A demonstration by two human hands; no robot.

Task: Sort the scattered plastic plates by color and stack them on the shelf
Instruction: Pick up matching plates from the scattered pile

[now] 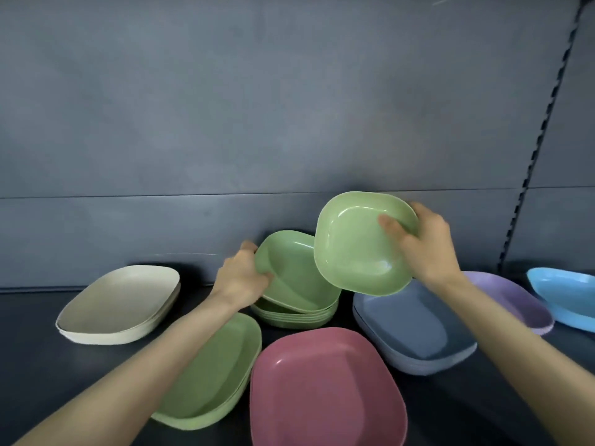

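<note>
Right hand grips a raised green plate by its right rim. Left hand clasps the tilted top plate of the green stack

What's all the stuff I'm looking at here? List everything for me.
Held plate: one, green, raised in the right hand.
Green stack: several, green, centre back; top plate tilted, gripped by the left hand.
Near green plates: a few, green, front, under the left forearm.
Cream plates: a few, cream, left.
Pink plates: a few, pink, front centre.
Grey-blue stack: several, grey-blue, right of centre.
Purple plate: purple, further right; count unclear.
Blue plate: light blue, far right edge.
Shelf: one, dark.
Left hand: one.
Right hand: one.
</note>
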